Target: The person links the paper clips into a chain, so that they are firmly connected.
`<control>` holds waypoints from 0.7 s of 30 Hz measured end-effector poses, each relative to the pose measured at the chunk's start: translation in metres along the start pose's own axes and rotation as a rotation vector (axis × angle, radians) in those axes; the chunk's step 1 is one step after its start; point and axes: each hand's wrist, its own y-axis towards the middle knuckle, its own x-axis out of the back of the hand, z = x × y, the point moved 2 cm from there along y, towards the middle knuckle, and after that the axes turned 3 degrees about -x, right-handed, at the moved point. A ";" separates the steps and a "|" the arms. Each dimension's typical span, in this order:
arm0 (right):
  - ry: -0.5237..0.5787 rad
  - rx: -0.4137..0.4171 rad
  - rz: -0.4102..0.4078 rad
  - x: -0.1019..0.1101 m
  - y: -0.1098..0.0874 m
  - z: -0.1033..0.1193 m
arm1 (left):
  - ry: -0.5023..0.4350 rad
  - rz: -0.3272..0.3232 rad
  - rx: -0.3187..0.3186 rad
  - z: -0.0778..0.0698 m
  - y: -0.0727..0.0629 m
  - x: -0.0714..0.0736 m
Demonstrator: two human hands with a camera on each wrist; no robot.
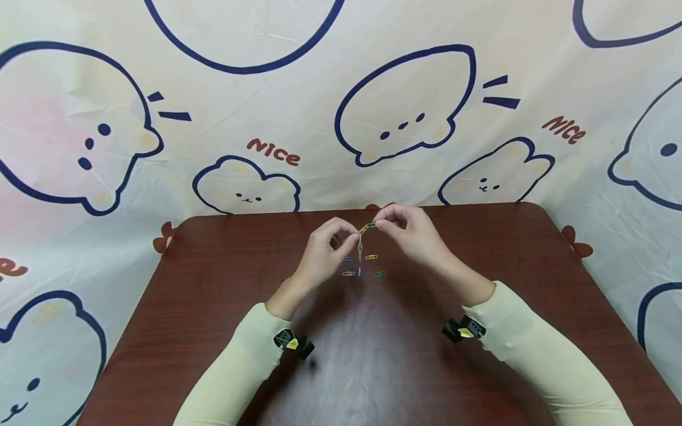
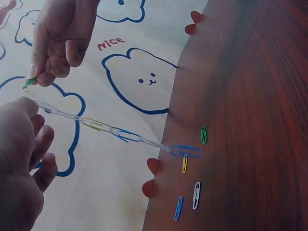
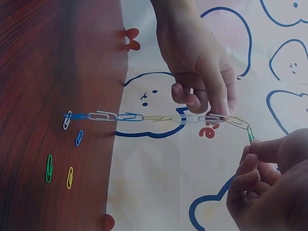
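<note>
A chain of linked paper clips [image 3: 130, 117] in blue, white and yellow hangs from the fingertips of my left hand [image 1: 326, 248]. Thumb and forefinger pinch it near the top, at the link below a yellow paper clip [image 3: 238, 122]. That yellow clip slants across to a green paper clip [image 3: 250, 134], which my right hand [image 1: 421, 236] pinches between thumb and forefinger; part of the green clip is hidden by the fingertips. At its lower end the chain finishes in a blue paper clip [image 2: 190, 152], low over the table among the loose clips.
Loose paper clips lie on the dark wooden table [image 1: 213, 331] below the hands: green [image 2: 204, 135], yellow [image 2: 185, 163], white [image 2: 196, 195] and blue [image 2: 178, 208]. A printed cloth [image 1: 314, 112] rises behind the table's far edge. A small camera is strapped to each wrist.
</note>
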 end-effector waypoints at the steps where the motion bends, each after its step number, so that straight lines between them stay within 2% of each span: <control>1: 0.002 0.001 -0.001 0.000 0.000 0.000 | 0.003 0.004 0.004 0.000 0.000 -0.001; 9: -0.003 0.009 -0.005 0.001 -0.001 -0.003 | 0.003 -0.005 0.000 0.000 0.002 -0.002; 21: 0.018 0.060 -0.022 -0.007 -0.004 -0.005 | -0.045 -0.009 0.003 -0.010 0.009 -0.001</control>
